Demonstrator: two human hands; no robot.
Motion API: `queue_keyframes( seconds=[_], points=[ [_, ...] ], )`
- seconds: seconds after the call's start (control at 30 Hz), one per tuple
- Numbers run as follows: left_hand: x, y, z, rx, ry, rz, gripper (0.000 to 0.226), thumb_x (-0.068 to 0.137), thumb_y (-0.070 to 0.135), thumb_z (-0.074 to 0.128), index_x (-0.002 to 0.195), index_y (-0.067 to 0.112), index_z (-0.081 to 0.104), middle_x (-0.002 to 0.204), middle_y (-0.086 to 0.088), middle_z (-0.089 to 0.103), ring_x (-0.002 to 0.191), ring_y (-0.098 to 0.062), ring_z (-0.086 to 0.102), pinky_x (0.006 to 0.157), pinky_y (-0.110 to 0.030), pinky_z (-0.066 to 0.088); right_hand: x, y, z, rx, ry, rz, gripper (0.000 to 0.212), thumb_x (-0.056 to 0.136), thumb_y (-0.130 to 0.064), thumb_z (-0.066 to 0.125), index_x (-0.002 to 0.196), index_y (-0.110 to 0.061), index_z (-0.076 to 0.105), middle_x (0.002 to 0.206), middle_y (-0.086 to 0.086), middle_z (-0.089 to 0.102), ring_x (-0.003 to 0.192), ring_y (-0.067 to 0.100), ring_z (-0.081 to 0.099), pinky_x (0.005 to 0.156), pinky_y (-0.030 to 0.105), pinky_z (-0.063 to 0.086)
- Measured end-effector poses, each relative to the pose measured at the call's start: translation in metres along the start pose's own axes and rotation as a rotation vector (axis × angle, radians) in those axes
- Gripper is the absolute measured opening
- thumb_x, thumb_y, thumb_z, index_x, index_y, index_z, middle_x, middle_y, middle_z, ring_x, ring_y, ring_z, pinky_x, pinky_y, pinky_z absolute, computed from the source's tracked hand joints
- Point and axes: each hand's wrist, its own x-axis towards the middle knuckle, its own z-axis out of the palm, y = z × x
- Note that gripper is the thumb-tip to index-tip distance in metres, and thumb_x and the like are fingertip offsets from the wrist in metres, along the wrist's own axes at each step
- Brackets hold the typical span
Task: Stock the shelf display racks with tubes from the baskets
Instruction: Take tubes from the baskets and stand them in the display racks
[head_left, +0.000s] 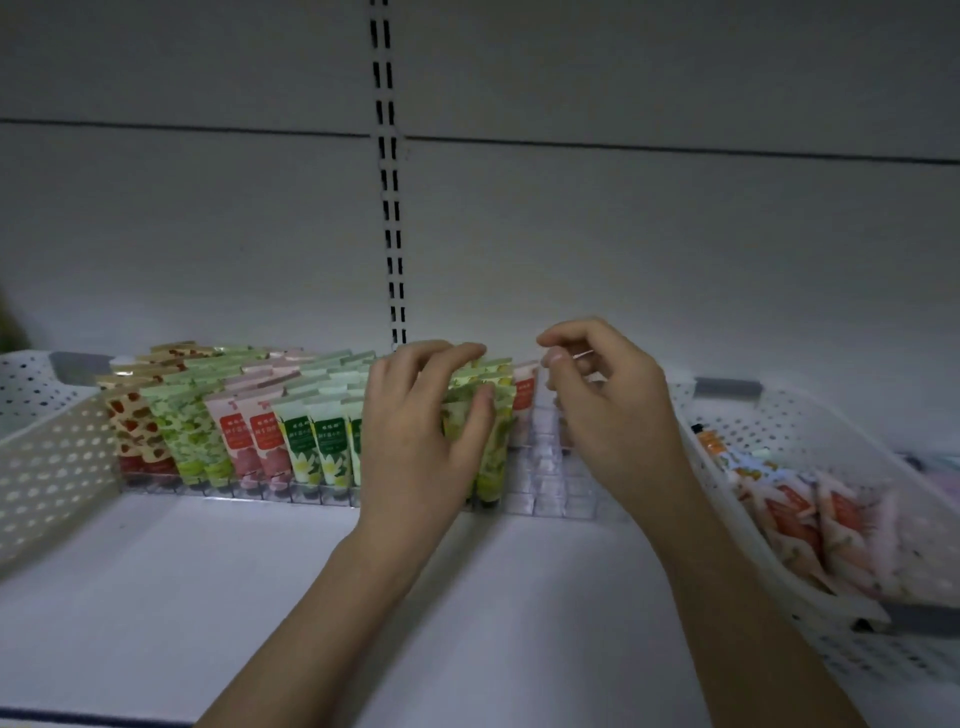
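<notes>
A clear display rack (545, 493) stands on the white shelf, its left rows filled with upright tubes (249, 431) in red, pink and green prints. My left hand (415, 431) grips a bunch of yellow-green tubes (493, 457) standing in the rack, fingers over their tops and thumb on the front. My right hand (608, 405) hovers over the rack's bare right rows with fingers loosely curled, holding nothing that I can see. A pink tube (523, 400) stands just behind, between the two hands.
A white perforated basket (769, 415) at the right holds several pink and orange tubes (810, 519). Another perforated basket (52, 467) stands at the left. The slotted upright (389, 208) of the shelf back rises behind the rack. The shelf front (260, 597) is white.
</notes>
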Motion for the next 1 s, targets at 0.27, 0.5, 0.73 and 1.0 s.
queue_keyframes(
  seconds=[0.27, 0.5, 0.73, 1.0],
  points=[
    [0.047, 0.06, 0.037, -0.147, -0.159, 0.053, 0.016, 0.084, 0.026, 0.072, 0.093, 0.02, 0.06, 0.097, 0.009, 0.059, 0.093, -0.014, 0.051, 0.076, -0.027, 0.038, 0.018, -0.041, -0.1, -0.166, -0.076, 0.028, 0.014, 0.093, -0.028, 0.055, 0.092, -0.034, 0.068, 0.09, -0.011, 0.069, 0.086, 0.014, 0.065, 0.077, 0.043, 0.057],
    [0.056, 0.096, 0.09, -0.215, -0.418, 0.062, 0.009, 0.079, 0.033, 0.077, 0.075, 0.025, 0.075, 0.075, 0.01, 0.07, 0.077, -0.01, 0.058, 0.072, -0.026, 0.041, 0.023, -0.001, -0.183, -0.356, -0.071, 0.3, 0.017, 0.095, -0.009, 0.054, 0.09, -0.017, 0.068, 0.091, 0.009, 0.071, 0.079, 0.023, 0.067, 0.072, 0.039, 0.057],
    [0.042, 0.128, 0.128, -0.153, -0.754, 0.091, 0.015, 0.088, 0.032, 0.066, 0.09, 0.021, 0.076, 0.083, 0.004, 0.073, 0.074, -0.011, 0.062, 0.073, -0.03, 0.05, 0.002, 0.027, -0.224, -0.477, -0.267, 0.472, 0.011, 0.095, -0.019, 0.059, 0.094, -0.022, 0.069, 0.086, 0.0, 0.071, 0.066, 0.009, 0.069, 0.057, 0.021, 0.055],
    [0.024, 0.149, 0.144, 0.144, -1.206, 0.206, 0.03, 0.085, 0.044, 0.061, 0.101, 0.021, 0.071, 0.098, 0.0, 0.069, 0.085, -0.018, 0.065, 0.074, -0.033, 0.054, -0.007, 0.044, -0.223, -0.627, -0.408, 0.513, 0.024, 0.096, -0.019, 0.056, 0.117, -0.021, 0.067, 0.108, -0.006, 0.067, 0.08, 0.004, 0.067, 0.071, 0.02, 0.054]
  ],
)
